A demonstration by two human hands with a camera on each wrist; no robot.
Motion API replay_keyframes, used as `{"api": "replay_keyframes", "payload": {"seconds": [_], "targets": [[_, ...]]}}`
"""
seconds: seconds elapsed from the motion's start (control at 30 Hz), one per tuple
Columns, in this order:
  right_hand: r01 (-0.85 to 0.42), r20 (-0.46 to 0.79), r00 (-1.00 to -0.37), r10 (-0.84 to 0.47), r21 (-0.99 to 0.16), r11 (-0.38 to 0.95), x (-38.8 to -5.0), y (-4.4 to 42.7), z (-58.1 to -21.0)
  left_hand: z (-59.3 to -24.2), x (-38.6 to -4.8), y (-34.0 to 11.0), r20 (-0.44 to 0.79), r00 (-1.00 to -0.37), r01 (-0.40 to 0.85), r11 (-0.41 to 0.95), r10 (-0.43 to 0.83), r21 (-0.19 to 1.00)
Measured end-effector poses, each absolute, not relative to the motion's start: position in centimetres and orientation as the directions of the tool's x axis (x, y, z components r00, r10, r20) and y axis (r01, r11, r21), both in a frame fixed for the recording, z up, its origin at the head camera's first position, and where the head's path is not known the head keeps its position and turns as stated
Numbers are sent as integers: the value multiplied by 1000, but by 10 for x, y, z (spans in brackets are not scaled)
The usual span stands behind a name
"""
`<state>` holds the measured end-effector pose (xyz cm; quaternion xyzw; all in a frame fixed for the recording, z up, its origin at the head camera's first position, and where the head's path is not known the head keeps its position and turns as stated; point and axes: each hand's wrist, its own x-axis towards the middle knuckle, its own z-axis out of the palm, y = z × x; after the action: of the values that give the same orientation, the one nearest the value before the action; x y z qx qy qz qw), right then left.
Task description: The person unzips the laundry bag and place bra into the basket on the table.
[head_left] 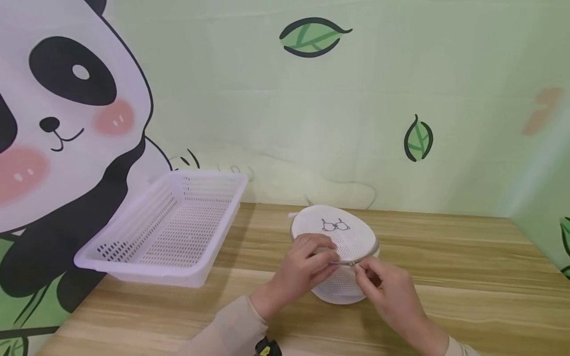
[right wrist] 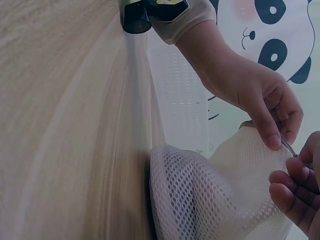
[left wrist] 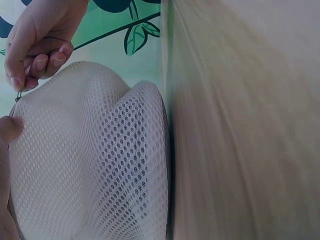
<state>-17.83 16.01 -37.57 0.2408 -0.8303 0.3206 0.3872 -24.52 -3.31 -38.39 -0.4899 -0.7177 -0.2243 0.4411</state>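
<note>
A white mesh laundry bag [head_left: 338, 286] stands on the table, its round lid [head_left: 327, 227] printed with a bra drawing and edged by a grey zipper. My left hand [head_left: 303, 264] pinches the zippered edge at the front of the lid; in the right wrist view its thumb and fingers [right wrist: 270, 135] grip that rim. Just to the right, my right hand [head_left: 394, 291] pinches the small metal zipper pull [left wrist: 19, 95], seen in the left wrist view. The mesh side [left wrist: 125, 150] bulges and folds there. Whether anything lies inside cannot be told.
A white perforated plastic basket [head_left: 202, 277] stands at the left of the wooden table [head_left: 467, 291]. Behind the table rises a green wall covering [head_left: 231, 99] with a panda and leaves. A black device [head_left: 267, 347] sits by my left sleeve.
</note>
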Motion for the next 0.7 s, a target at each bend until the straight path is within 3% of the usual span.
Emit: {"api": "replay_keyframes", "payload": {"seconds": [0.7], "targets": [[-624, 788, -601, -136, -356, 696, -179, 163, -373, -382, -253, -41, 852, -123, 921, 379, 510, -94]]}}
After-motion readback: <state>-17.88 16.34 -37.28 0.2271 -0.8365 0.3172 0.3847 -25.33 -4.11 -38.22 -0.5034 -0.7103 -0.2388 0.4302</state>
